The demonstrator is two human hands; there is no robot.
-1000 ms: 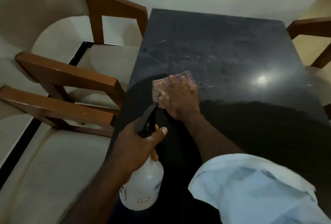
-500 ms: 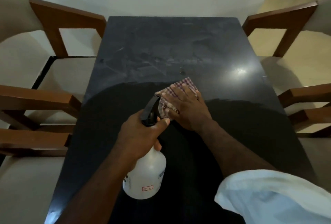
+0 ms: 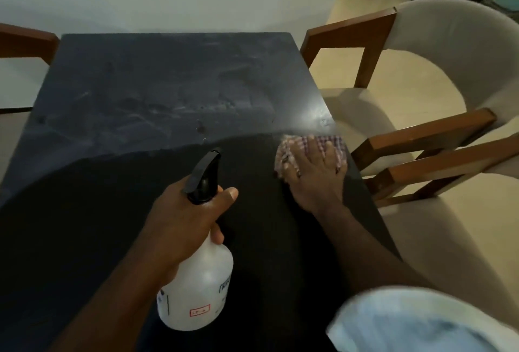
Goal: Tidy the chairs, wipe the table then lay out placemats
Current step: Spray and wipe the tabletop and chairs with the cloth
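Mid-wipe. Presses the checked cloth (image 3: pixel 328 143) flat to the dark bench (image 3: pixel 140 84) under the right hand (image 3: pixel 311 177), fingers straight and spread, hard against the bench's right edge, just beside the wooden arms of the right-hand chairs (image 3: pixel 429 131). Has swept there from left of middle a second ago, through the middle half a second ago: one full pass across. Grips the neck of the white spray bottle (image 3: pixel 196 289) in the left hand (image 3: pixel 182 219), fingers curled round it, thumb beside the black trigger head, over the near part of the bench as before; resting or lifted, cannot tell. Shows smears and dried marks across the far half, with a small spot near the middle; near half in shadow, hard to judge. Probably calls for a return stroke farther out, perhaps more spray first. No placemats in view; laying out not yet begun.
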